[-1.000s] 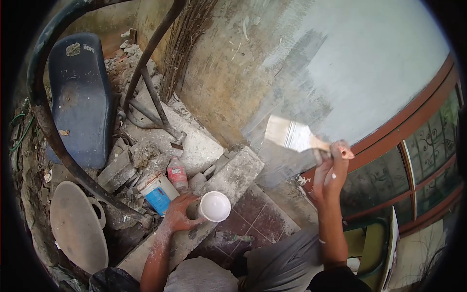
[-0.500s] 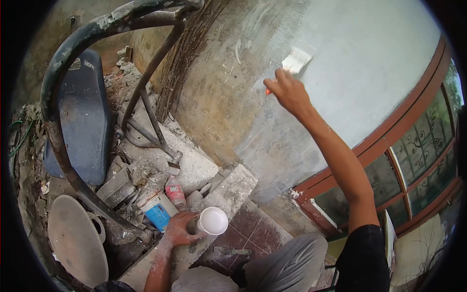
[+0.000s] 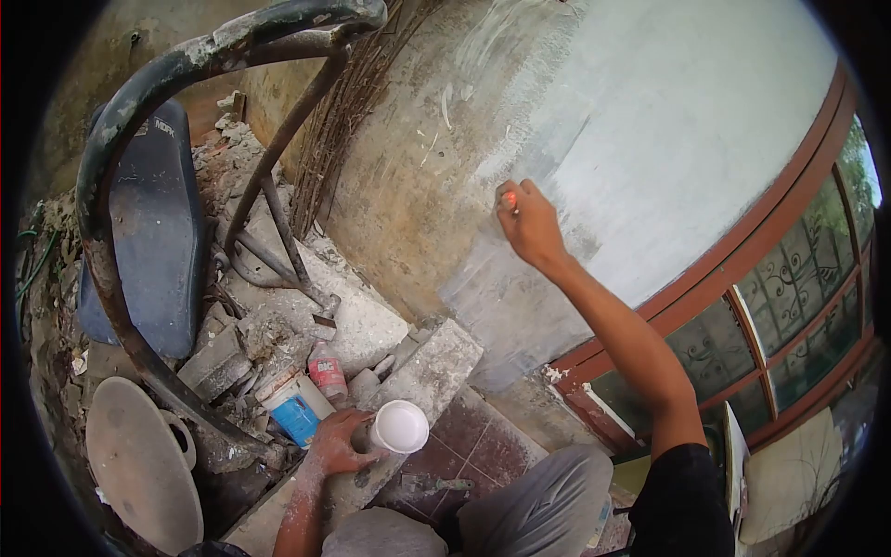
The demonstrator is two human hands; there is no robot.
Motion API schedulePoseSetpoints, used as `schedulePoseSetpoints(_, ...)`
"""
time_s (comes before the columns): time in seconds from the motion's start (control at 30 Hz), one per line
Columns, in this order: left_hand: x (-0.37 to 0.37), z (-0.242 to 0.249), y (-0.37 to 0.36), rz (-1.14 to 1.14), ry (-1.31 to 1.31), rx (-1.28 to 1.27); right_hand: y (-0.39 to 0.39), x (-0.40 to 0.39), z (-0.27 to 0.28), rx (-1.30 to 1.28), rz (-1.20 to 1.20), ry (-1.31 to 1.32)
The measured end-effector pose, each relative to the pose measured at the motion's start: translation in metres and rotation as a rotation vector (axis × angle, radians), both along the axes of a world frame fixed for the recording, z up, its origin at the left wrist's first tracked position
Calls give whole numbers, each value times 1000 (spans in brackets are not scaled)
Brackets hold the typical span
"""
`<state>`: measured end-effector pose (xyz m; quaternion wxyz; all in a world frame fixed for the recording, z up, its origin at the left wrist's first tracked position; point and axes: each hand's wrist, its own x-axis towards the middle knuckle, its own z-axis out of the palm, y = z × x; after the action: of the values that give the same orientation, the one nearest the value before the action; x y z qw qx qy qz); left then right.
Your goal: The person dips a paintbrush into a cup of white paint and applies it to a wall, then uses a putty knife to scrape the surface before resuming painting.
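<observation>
My right hand (image 3: 531, 223) is closed around a tool with an orange handle end (image 3: 509, 200), held up at the wall (image 3: 687, 121). The tool's blade is hidden behind the hand. The wall is pale and coated on the right, bare and stained on the left. Low in the middle, my left hand (image 3: 342, 442) wraps round the side of a white cup (image 3: 400, 427) whose inside looks white. Just left of that hand lies a white and blue container (image 3: 297, 408), with a pink-labelled bottle (image 3: 328, 371) above it.
A bent metal frame (image 3: 104, 232) arches over a dark seat (image 3: 153, 232) and rubble at left. A round grey disc (image 3: 144, 464) lies lower left. Thin sticks (image 3: 339, 121) lean in the corner. A red-framed window (image 3: 789, 325) is at right. A scraper (image 3: 445, 484) rests on the tiles.
My right hand has moved down and slightly left along the wall, and the white blade seen before is now hidden. My left hand still holds the cup, and the view has shifted slightly.
</observation>
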<state>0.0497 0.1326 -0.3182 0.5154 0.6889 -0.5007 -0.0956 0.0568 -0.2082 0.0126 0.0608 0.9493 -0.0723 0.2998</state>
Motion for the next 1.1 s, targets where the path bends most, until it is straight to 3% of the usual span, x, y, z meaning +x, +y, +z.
schedulePoseSetpoints(0.1,-1,0,0,2,24,4,16,-2,75,-133,35,-125)
schedulePoseSetpoints(0.2,-1,-4,-2,-7,41,4,40,-2,131,-506,60,-153)
schedulePoseSetpoints(0.37,-1,-7,-2,-3,57,31,23,30,168,-874,121,-177)
schedulePoseSetpoints(0.53,-2,-5,-1,11,35,-3,-20,47,107,-951,70,41)
schedulePoseSetpoints(0.73,-2,-11,-2,11,15,-34,-3,14,-97,-632,170,389)
schedulePoseSetpoints(0.8,1,-12,-1,12,-10,-46,13,8,-134,-591,212,440)
schedulePoseSetpoints(0.87,-1,-6,0,-3,42,-19,30,4,-151,-400,185,545)
schedulePoseSetpoints(0.97,-1,-7,0,-1,57,-25,40,15,-128,-378,181,455)
schedulePoseSetpoints(1.1,-2,-4,0,-1,37,5,37,42,-71,-668,173,140)
